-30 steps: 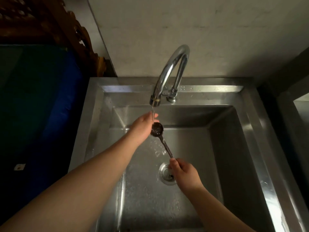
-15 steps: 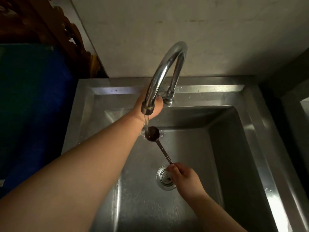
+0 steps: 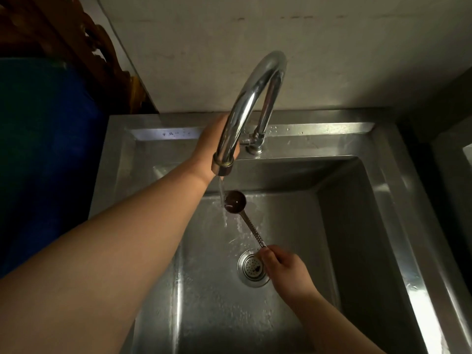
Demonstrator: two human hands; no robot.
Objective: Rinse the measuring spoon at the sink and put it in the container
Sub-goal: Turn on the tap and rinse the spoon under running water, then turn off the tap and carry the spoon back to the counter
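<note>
A metal measuring spoon (image 3: 249,222) with a dark round bowl is held over the steel sink (image 3: 390,213). My right hand (image 3: 283,270) grips the end of its handle, above the drain (image 3: 252,268). Water runs from the curved chrome faucet (image 3: 251,108) onto the left edge of the spoon's bowl. My left hand (image 3: 210,144) reaches behind the spout toward the faucet base; its fingers are hidden by the spout, so what they touch cannot be told. No container is in view.
The sink's back ledge (image 3: 319,129) meets a pale wall (image 3: 306,47). A blue surface (image 3: 46,149) and carved dark wood (image 3: 84,47) lie to the left. A dark gap and another steel edge (image 3: 464,154) are on the right.
My left hand left the spoon's bowl and moved up behind the spout. The spoon stays under the stream in my right hand, and the water flow looks stronger.
</note>
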